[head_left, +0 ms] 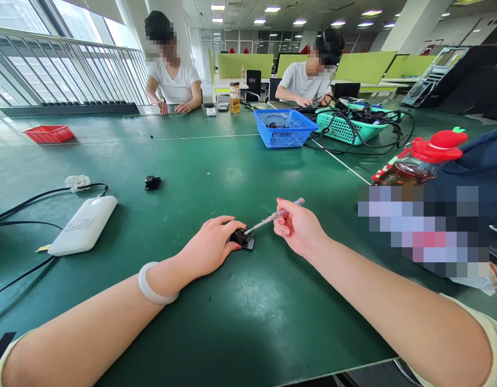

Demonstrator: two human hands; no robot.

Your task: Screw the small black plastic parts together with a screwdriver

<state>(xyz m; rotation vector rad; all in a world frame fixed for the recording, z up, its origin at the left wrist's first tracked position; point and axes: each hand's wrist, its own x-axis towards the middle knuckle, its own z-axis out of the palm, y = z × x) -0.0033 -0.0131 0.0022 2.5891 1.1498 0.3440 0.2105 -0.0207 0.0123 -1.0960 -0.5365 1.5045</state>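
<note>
Near the middle of the green table, my left hand [210,244] grips a small black part [244,239] lying on the tabletop, its fingers and thumb around the part's left side. My right hand [299,226] is closed on a thin screwdriver with a clear handle [278,214], held slanting down to the left. The screwdriver's tip meets the top of the black part; the exact contact spot is too small to tell. Another small black piece [152,183] rests on the table, up and to the left of my left hand.
A white power bank [84,226] with black cables lies left. Across the green table [184,156] are a red tray [49,134], a blue basket [284,129] and a teal basket [349,129] of cables. A red-lidded bottle [418,161] stands right. Two people sit opposite.
</note>
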